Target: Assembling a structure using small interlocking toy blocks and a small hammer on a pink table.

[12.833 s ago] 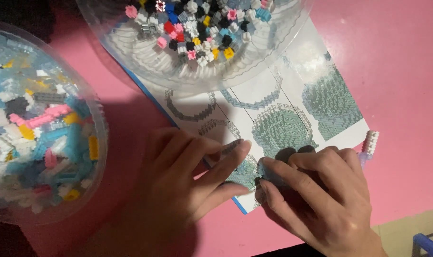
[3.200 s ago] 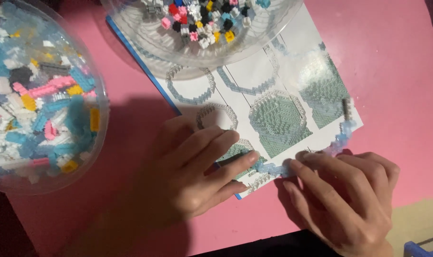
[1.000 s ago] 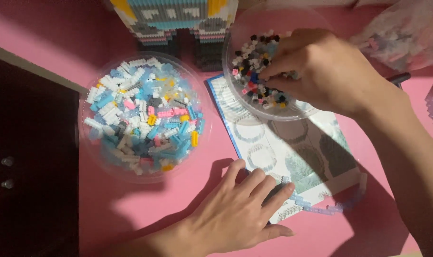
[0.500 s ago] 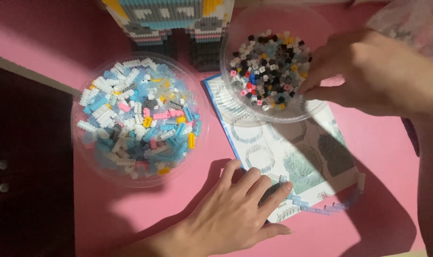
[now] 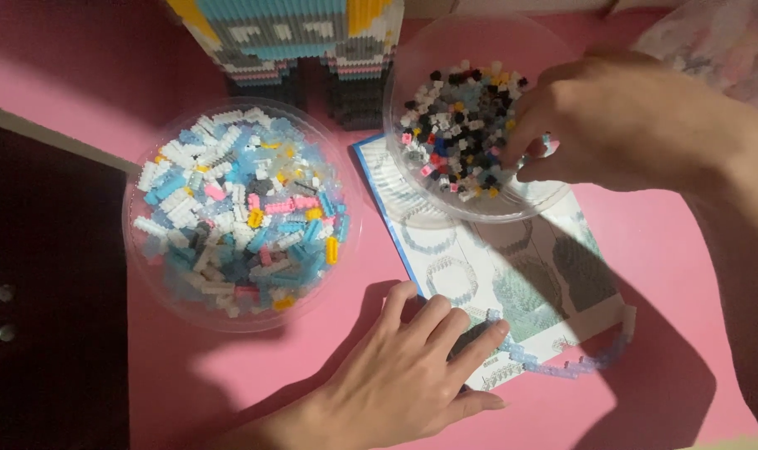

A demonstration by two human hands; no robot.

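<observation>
My left hand [image 5: 400,375] lies flat on the pink table with its fingertips on the lower left corner of a printed instruction sheet [image 5: 512,275]. A thin curved strip of pale blue bricks [image 5: 562,365] rests along the sheet's lower edge, just past those fingertips. My right hand [image 5: 621,121] reaches into a clear bowl of small mixed bricks [image 5: 458,125], fingers pinched together among the pieces at its right side; whether a piece is between them is hidden.
A larger clear bowl [image 5: 237,212] of blue, white and pink bricks sits at left. A tall brick-built model [image 5: 296,50] stands at the back. A dark cabinet [image 5: 45,292] borders the pink table [image 5: 671,242] on the left. A clear bag [image 5: 712,42] lies top right.
My right hand left the strip of bricks on the sheet and went up into the small bowl, then slid to the bowl's right side. My left hand stayed on the sheet.
</observation>
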